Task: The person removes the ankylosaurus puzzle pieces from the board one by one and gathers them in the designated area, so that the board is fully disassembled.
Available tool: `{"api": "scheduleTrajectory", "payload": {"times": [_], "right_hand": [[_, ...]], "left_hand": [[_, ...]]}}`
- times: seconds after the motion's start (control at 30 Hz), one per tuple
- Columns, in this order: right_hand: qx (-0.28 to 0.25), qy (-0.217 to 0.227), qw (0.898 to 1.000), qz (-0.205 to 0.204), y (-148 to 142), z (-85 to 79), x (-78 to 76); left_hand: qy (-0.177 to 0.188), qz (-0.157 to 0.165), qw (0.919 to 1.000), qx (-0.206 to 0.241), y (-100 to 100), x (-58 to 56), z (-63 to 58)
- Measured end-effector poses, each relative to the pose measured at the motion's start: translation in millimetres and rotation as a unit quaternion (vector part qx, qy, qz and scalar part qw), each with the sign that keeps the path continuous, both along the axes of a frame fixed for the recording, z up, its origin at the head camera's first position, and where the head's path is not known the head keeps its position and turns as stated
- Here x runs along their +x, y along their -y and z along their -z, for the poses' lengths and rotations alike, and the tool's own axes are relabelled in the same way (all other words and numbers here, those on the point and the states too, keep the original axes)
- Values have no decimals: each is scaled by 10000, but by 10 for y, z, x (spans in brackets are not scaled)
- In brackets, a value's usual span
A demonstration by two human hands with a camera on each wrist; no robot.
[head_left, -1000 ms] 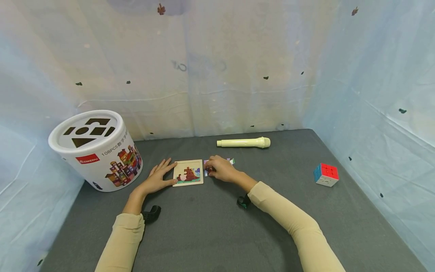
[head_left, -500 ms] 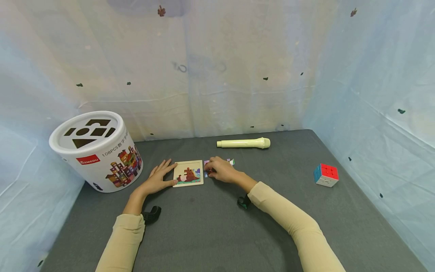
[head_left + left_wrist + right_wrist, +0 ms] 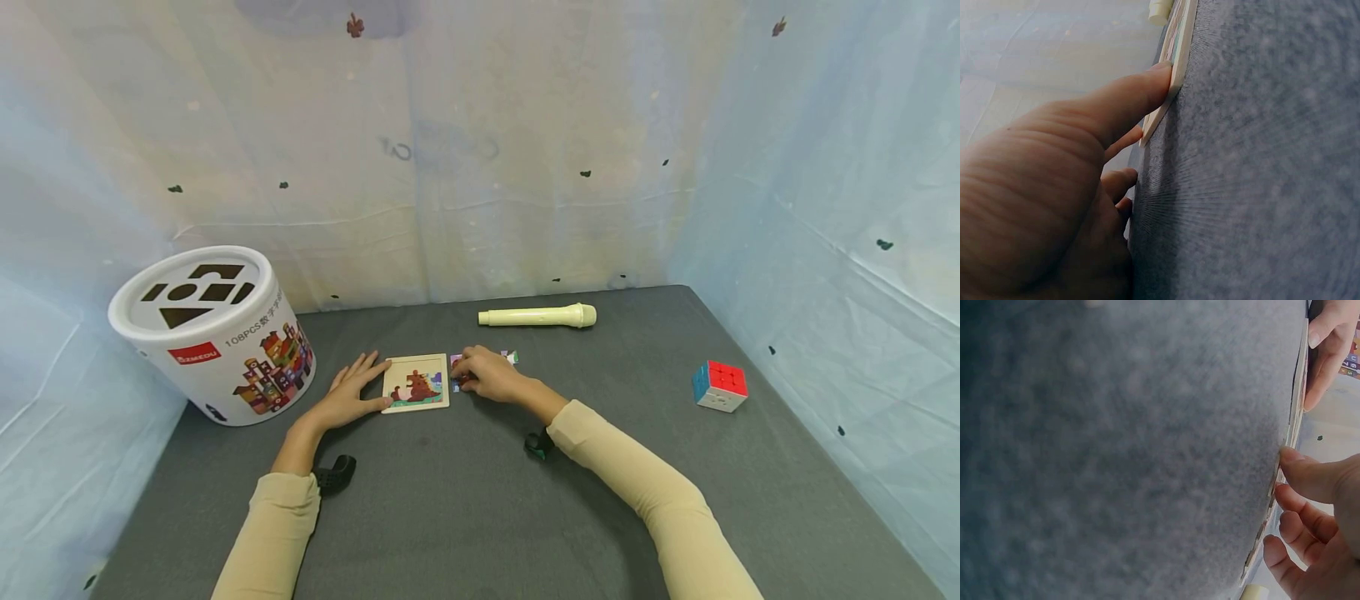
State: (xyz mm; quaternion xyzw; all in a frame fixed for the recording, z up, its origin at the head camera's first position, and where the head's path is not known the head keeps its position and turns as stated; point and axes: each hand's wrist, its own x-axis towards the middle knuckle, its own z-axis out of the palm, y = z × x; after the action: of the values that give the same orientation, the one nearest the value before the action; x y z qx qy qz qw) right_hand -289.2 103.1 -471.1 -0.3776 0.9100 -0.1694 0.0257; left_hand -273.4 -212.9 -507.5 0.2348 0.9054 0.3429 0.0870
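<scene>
My left hand (image 3: 345, 396) lies with fingers spread at the left side of a small wooden jigsaw board (image 3: 401, 368); thumb and index finger touch its frame. Dark red and green picture pieces fill the lower part of the board, and bare wood shows above. In the left wrist view, the thumb (image 3: 1159, 72) presses the pale rim (image 3: 1177, 78). Just right of the board, my right hand (image 3: 487, 373) pinches a puzzle piece among several colourful flat pieces (image 3: 512, 357), its fingers curled and covering most of them. In the right wrist view, the thumb and index fingertips are down at the thin pieces.
A big white block bucket (image 3: 247, 358) with shaped holes in its lid stands at the left. Behind the hands lies a pale yellow toy microphone (image 3: 536, 316). A puzzle cube (image 3: 722, 386) sits at the right on the grey tabletop (image 3: 450, 517). Pale curtains enclose the table.
</scene>
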Motion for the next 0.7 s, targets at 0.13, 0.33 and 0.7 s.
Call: {"api": "scheduleTrajectory", "payload": {"times": [0.13, 0.33, 0.7], "right_hand": [[-2, 23, 10000, -22, 3, -3, -4], [-86, 220, 9997, -87, 19, -23, -12], [-169, 306, 9994, -48, 309, -75, -41]], "left_hand": [[8, 2, 10000, 22, 4, 5, 0], [42, 34, 10000, 28, 13, 12, 4], [44, -3, 10000, -29, 25, -8, 23]]}}
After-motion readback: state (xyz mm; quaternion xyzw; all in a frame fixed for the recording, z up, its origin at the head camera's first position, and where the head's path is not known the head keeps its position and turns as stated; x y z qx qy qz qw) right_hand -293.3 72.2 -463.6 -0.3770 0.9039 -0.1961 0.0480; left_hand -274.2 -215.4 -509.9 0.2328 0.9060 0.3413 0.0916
